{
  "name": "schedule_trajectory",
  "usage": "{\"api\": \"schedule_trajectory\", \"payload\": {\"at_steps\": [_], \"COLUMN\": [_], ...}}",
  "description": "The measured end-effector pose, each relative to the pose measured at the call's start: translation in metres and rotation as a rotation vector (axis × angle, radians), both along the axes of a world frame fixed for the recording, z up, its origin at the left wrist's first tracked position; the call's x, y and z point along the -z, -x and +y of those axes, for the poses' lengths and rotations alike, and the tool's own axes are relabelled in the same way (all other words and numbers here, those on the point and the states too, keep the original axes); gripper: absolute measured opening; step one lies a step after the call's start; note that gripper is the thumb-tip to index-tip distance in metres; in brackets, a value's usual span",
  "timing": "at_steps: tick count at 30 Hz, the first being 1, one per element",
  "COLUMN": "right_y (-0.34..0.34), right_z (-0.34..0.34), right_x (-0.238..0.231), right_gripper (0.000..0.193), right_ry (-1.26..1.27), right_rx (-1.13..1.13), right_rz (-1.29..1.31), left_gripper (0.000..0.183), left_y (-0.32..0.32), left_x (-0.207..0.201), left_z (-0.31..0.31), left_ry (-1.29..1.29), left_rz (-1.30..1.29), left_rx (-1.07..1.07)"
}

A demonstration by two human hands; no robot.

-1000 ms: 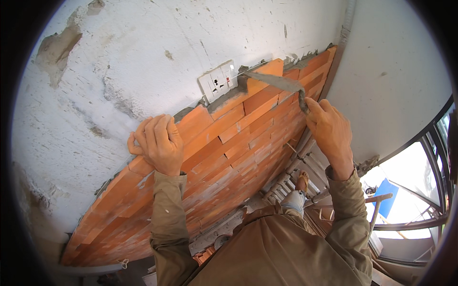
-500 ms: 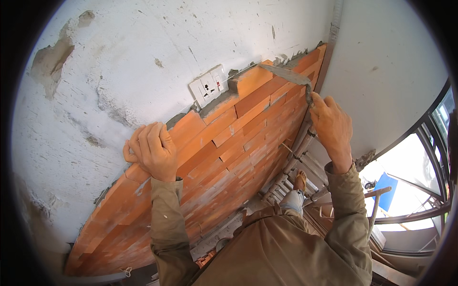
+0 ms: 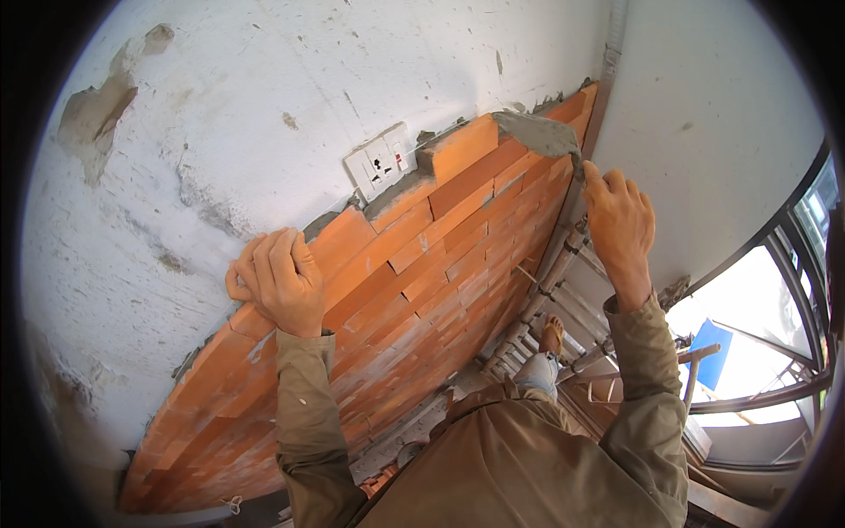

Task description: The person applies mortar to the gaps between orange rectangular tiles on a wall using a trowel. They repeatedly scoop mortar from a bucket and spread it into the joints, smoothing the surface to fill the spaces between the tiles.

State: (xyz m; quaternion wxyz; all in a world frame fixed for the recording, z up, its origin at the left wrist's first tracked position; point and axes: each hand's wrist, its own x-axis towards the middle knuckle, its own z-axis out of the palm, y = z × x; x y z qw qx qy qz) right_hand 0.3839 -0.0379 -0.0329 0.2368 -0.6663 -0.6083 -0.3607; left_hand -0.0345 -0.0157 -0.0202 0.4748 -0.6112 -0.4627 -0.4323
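My right hand [image 3: 621, 227] grips a trowel [image 3: 547, 136], its grey blade lying at the top of the brick wall [image 3: 422, 308], just right of a raised orange brick [image 3: 466, 148]. The blade looks coated in mortar. My left hand [image 3: 280, 280] is closed over the wall's upper edge, fingers curled and knuckles up; whatever lies under the fingers is hidden. Between my hands, grey mortar [image 3: 400, 195] fills a notch in the top course, beside the white socket plate [image 3: 380, 163].
Behind the bricks stands a rough white wall [image 3: 264, 97] with chipped plaster. A pale panel [image 3: 704, 132] rises on the right. Below are scaffold bars [image 3: 572, 264] with my foot [image 3: 552, 336] on them. A curved window frame [image 3: 792, 290] and a blue sheet [image 3: 711, 352] lie far right.
My right hand has shifted slightly right and the trowel blade has turned, showing more of its flat face. My left hand stays at the wall's top edge.
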Motion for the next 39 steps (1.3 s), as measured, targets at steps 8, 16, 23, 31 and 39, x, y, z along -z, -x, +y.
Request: {"api": "schedule_trajectory", "payload": {"at_steps": [8, 16, 23, 31, 39], "right_y": [-0.005, 0.022, 0.034, 0.007, 0.006], "right_z": [-0.004, -0.002, -0.003, -0.024, -0.023], "right_x": [0.001, 0.0, -0.004, 0.012, 0.005], "right_gripper": [0.039, 0.033, 0.036, 0.046, 0.049], "right_ry": [-0.024, -0.083, -0.037, 0.144, 0.095], "right_rx": [-0.078, -0.122, -0.233, -0.304, -0.269], "right_rz": [0.053, -0.061, -0.025, 0.42, 0.38], "left_gripper": [0.007, 0.006, 0.007, 0.006, 0.009], "left_y": [-0.002, -0.003, 0.003, 0.0, -0.017], "left_x": [-0.002, -0.002, 0.005, 0.004, 0.013], "left_z": [-0.001, -0.002, 0.002, -0.01, -0.023], "left_ry": [-0.004, 0.015, 0.033, 0.055, 0.122], "left_rz": [0.006, -0.019, -0.054, 0.023, 0.099], "left_rx": [-0.017, -0.017, 0.025, 0.042, 0.02]}}
